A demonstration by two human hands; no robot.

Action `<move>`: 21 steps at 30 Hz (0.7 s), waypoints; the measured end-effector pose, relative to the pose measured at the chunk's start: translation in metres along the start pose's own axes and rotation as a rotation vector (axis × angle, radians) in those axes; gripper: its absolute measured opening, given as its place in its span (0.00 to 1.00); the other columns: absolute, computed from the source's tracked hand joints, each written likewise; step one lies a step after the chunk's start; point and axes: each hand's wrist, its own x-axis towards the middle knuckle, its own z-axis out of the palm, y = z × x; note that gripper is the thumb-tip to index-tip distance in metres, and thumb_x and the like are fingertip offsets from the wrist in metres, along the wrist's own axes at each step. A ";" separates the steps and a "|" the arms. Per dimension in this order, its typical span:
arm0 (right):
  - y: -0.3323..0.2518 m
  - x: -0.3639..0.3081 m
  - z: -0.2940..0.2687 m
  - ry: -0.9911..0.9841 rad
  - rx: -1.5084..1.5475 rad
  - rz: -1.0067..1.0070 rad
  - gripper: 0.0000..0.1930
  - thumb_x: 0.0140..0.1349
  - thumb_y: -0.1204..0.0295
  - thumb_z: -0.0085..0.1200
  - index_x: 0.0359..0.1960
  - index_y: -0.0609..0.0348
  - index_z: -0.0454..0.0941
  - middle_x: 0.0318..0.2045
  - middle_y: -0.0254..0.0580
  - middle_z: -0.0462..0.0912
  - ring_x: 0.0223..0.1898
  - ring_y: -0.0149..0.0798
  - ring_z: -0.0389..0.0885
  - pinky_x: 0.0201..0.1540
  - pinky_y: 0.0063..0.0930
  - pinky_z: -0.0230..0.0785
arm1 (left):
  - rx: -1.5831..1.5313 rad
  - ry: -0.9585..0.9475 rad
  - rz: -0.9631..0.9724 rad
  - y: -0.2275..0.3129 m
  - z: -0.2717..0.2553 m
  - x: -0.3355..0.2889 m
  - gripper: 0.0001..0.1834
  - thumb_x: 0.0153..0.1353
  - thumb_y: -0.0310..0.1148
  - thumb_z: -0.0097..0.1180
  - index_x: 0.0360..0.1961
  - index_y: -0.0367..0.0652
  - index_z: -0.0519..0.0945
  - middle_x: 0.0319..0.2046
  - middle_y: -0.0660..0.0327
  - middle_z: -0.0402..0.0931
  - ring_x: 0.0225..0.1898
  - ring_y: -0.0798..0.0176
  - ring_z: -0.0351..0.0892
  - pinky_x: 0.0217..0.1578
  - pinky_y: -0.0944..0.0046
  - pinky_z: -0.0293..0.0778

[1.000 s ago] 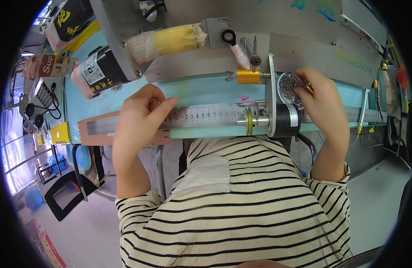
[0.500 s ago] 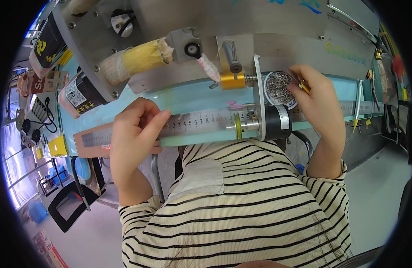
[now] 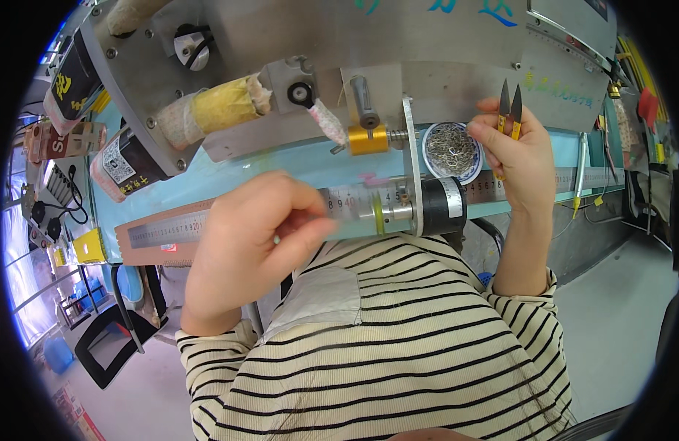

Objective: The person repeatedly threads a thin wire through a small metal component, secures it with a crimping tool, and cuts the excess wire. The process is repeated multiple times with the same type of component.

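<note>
My right hand (image 3: 522, 151) is beside a bowl (image 3: 429, 163) with a blue-and-white rim, full of small silvery metal pieces (image 3: 449, 149). Yellow-handled thread snips (image 3: 509, 117) are held in it, dark blades pointing up and away from me. Its thumb and forefinger come together at the bowl's right edge; anything between them is too small to make out. My left hand (image 3: 255, 239), a little blurred, is over the steel ruler (image 3: 170, 231) on the near table edge. Thumb and forefinger are pinched, and what they hold, if anything, does not show.
A metal-plated machine (image 3: 295, 37) fills the far side. Its upright bracket (image 3: 413, 169) carries a black motor (image 3: 444, 206), a greenish wheel (image 3: 378, 215) and a gold cylinder (image 3: 369, 140) between my hands. A yellow-wrapped roll (image 3: 229, 103) projects at left.
My left hand has moved right along the ruler and looks nearer. My right hand has drawn back from inside the bowl to its right edge, and the snips' blades now stand up in view.
</note>
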 end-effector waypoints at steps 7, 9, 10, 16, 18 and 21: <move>-0.039 -0.048 0.020 -0.215 0.186 -0.060 0.16 0.50 0.85 0.60 0.41 0.64 0.73 0.28 0.42 0.81 0.21 0.24 0.74 0.22 0.14 0.64 | 0.207 0.169 0.581 0.008 0.035 0.023 0.09 0.49 0.25 0.66 0.30 0.35 0.78 0.27 0.56 0.76 0.25 0.59 0.76 0.27 0.66 0.74; -0.044 -0.069 0.029 -0.272 0.128 -0.178 0.17 0.48 0.88 0.58 0.40 0.65 0.70 0.27 0.46 0.80 0.24 0.29 0.78 0.27 0.17 0.69 | 0.215 0.189 0.688 0.012 0.047 0.025 0.10 0.46 0.25 0.66 0.29 0.34 0.78 0.27 0.56 0.75 0.25 0.58 0.75 0.25 0.64 0.73; -0.047 -0.074 0.029 -0.372 0.090 -0.163 0.17 0.48 0.90 0.57 0.39 0.65 0.69 0.28 0.47 0.80 0.26 0.29 0.78 0.29 0.18 0.71 | 0.215 0.204 0.710 0.013 0.052 0.026 0.11 0.44 0.25 0.65 0.29 0.34 0.77 0.26 0.56 0.73 0.24 0.58 0.74 0.24 0.64 0.72; -0.048 -0.076 0.033 -0.536 0.108 -0.214 0.16 0.50 0.92 0.56 0.38 0.63 0.70 0.30 0.45 0.81 0.27 0.25 0.75 0.31 0.17 0.68 | 0.081 0.066 0.747 0.008 0.043 0.019 0.11 0.40 0.21 0.64 0.27 0.30 0.76 0.25 0.53 0.75 0.21 0.56 0.74 0.19 0.64 0.72; -0.048 -0.077 0.040 -0.522 0.122 -0.227 0.12 0.54 0.88 0.58 0.38 0.64 0.73 0.30 0.37 0.80 0.25 0.20 0.70 0.27 0.14 0.62 | 0.039 0.062 0.710 0.007 0.038 0.017 0.10 0.42 0.21 0.62 0.28 0.30 0.76 0.26 0.52 0.75 0.21 0.56 0.74 0.20 0.63 0.72; -0.048 -0.077 0.047 -0.508 0.149 -0.235 0.10 0.54 0.86 0.59 0.38 0.65 0.76 0.32 0.36 0.79 0.25 0.19 0.69 0.25 0.13 0.60 | -0.087 0.132 0.647 0.008 0.035 0.015 0.10 0.45 0.20 0.63 0.29 0.32 0.76 0.24 0.55 0.72 0.21 0.56 0.71 0.19 0.63 0.68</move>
